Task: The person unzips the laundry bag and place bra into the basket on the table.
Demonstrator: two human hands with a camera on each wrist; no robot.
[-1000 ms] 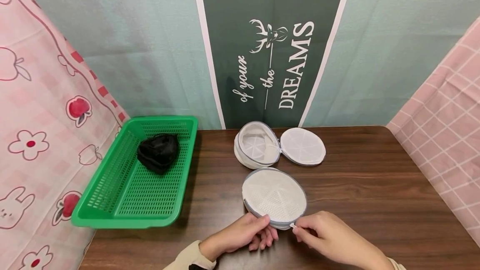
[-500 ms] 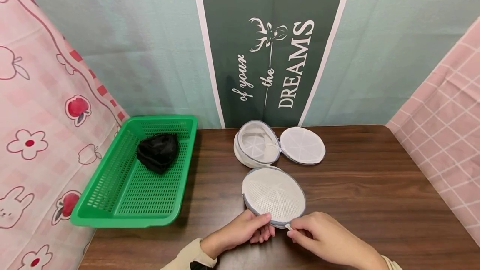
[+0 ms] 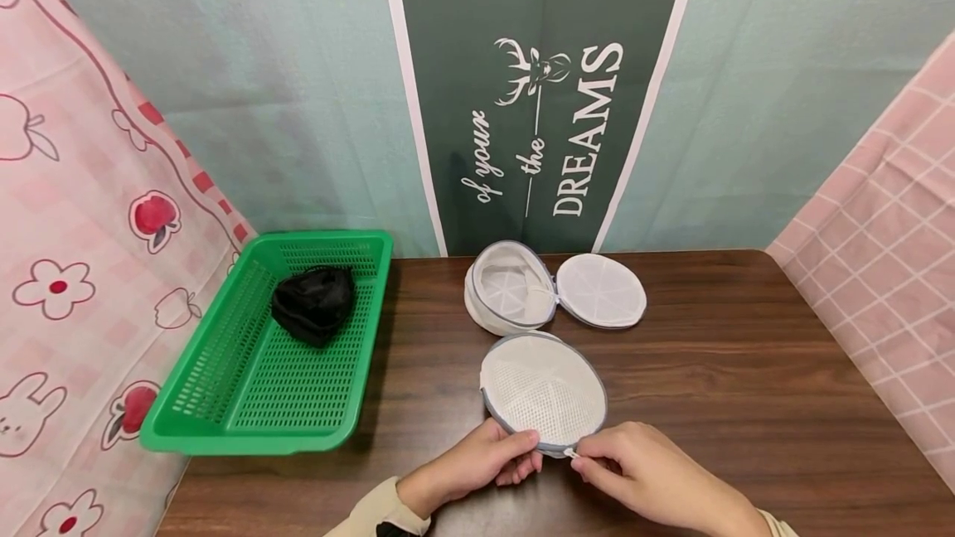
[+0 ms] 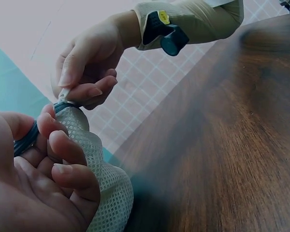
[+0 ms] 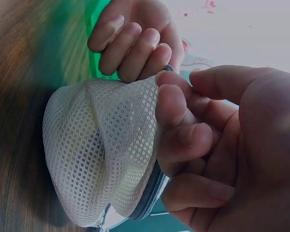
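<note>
A round white mesh laundry bag with a grey zipped rim is tilted up off the table at its near side, its lid lying over the top. My left hand grips the near rim, thumb on top and fingers curled beneath. Just to the right, my right hand pinches the white zipper pull between thumb and forefinger. In the right wrist view the bag's honeycomb mesh side sags in folds, and the left hand holds the rim beyond it.
Behind the bag stands a second mesh laundry bag, unzipped, its round lid folded out to the right. A green plastic basket sits at the left with a black cloth bundle inside. Curtains border the wooden table.
My right hand has drawn the zipper pull a short way left along the near rim, closer to my left hand. The left hand keeps its grip; the bag has barely shifted.
</note>
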